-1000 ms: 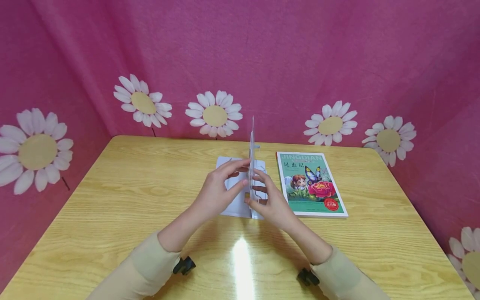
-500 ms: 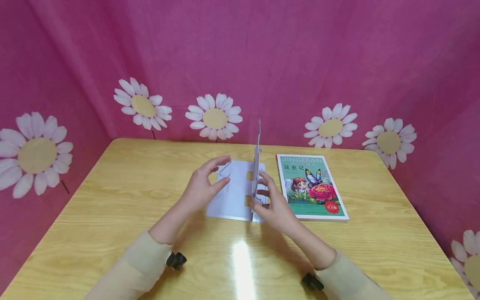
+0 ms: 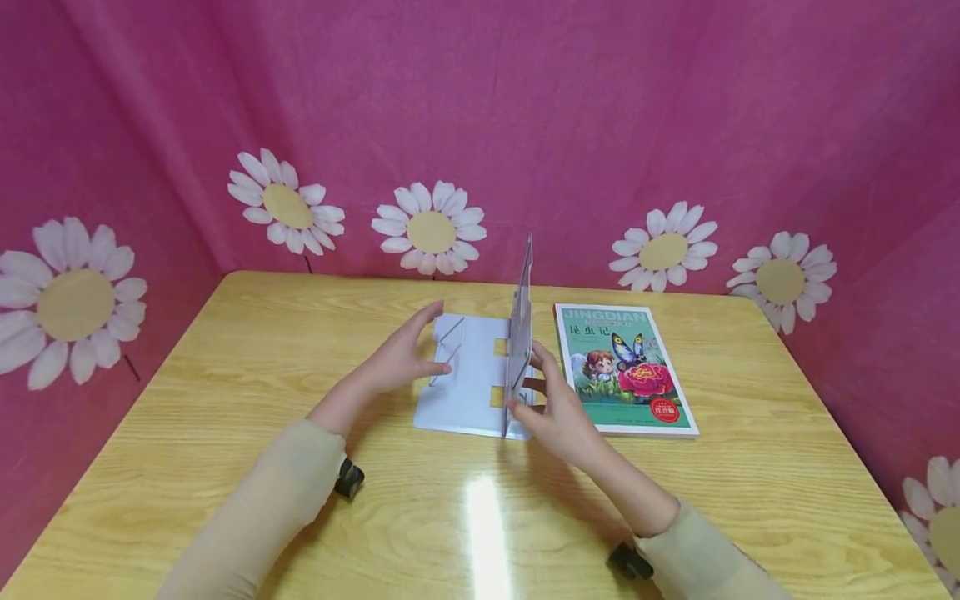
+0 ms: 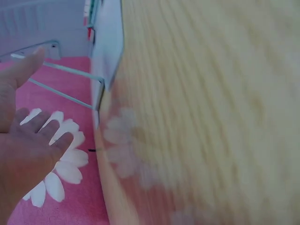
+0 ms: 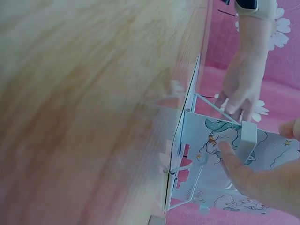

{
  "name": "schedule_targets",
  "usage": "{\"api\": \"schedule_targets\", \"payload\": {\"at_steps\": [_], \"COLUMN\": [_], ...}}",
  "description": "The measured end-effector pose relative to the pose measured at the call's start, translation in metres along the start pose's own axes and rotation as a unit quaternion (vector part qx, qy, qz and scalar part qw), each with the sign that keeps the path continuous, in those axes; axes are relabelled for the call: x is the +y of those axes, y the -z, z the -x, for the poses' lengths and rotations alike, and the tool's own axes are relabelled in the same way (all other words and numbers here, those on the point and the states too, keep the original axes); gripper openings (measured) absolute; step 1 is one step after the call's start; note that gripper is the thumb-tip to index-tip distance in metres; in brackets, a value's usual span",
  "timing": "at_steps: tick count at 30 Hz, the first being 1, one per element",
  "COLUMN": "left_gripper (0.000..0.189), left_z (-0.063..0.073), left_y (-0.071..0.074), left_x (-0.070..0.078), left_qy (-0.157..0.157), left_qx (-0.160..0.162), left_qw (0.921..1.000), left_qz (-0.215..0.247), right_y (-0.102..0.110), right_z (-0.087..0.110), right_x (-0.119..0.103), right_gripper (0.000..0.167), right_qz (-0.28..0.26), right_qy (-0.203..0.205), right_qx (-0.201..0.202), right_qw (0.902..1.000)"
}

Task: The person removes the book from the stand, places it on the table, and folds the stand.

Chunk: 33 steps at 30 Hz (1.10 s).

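A white metal book stand [image 3: 468,400] stands on the table, its base plate flat and its back panel [image 3: 521,325] upright, leaning slightly right. Cartoon figures cover the panel's right face, as the right wrist view shows. At the panel's near edge, my right hand [image 3: 558,417] holds it, with thumb at the edge and fingers on the printed face, beside a small white clip [image 5: 248,138]. My left hand [image 3: 393,358] is at the base plate's left side, fingers spread. Its thumb overlaps a bent wire support [image 4: 70,70] raised from the plate.
A green-covered children's book [image 3: 626,375] lies flat just right of the stand. The wooden table [image 3: 262,358] meets a pink curtain [image 3: 555,125] with printed daisies at its back and sides.
My left hand has withdrawn leftward from the panel to the base plate's wire support. The panel has tilted a little to the right, with my right hand still at it.
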<state>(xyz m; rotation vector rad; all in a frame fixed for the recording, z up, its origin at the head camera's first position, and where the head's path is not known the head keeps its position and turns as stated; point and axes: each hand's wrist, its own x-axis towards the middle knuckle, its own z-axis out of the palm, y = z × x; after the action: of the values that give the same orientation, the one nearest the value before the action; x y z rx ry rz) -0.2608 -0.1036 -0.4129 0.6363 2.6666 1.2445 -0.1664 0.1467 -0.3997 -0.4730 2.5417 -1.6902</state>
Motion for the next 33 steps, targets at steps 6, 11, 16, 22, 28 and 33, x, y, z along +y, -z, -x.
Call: {"api": "schedule_targets", "payload": {"at_steps": [6,11,16,22,28,33], "left_gripper": [0.101,0.097,0.090,0.087,0.088,0.087], "left_z": [-0.010,-0.013,-0.015,-0.015,-0.013,-0.013], "left_y": [0.000,0.000,-0.002,-0.001,0.000,0.001], "left_x": [-0.011,-0.018,-0.024,-0.024,-0.020,-0.018], "left_qy": [0.005,0.008,0.005,0.007,0.017,0.014], "left_qx": [-0.072,-0.110,-0.115,-0.109,-0.111,-0.112], "left_qw": [0.9968,0.9917,0.9890,0.9883,0.9875,0.9867], "left_qz": [-0.035,-0.067,-0.093,-0.107,-0.110,-0.117], "right_y": [0.002,0.001,0.002,0.004,0.003,0.004], "right_z": [0.000,0.001,0.003,0.009,0.002,0.001], "right_x": [0.001,0.003,-0.008,-0.035,-0.004,0.001], "right_gripper": [0.079,0.080,0.080,0.077,0.082,0.083], "right_qz": [-0.002,-0.003,0.000,0.007,0.001,0.002], "right_qy": [0.005,0.005,0.004,0.002,0.001,0.004], "right_qx": [-0.002,-0.004,-0.008,-0.016,-0.013,-0.015], "right_qw": [1.0000,1.0000,1.0000,0.9998,0.9999,0.9999]}}
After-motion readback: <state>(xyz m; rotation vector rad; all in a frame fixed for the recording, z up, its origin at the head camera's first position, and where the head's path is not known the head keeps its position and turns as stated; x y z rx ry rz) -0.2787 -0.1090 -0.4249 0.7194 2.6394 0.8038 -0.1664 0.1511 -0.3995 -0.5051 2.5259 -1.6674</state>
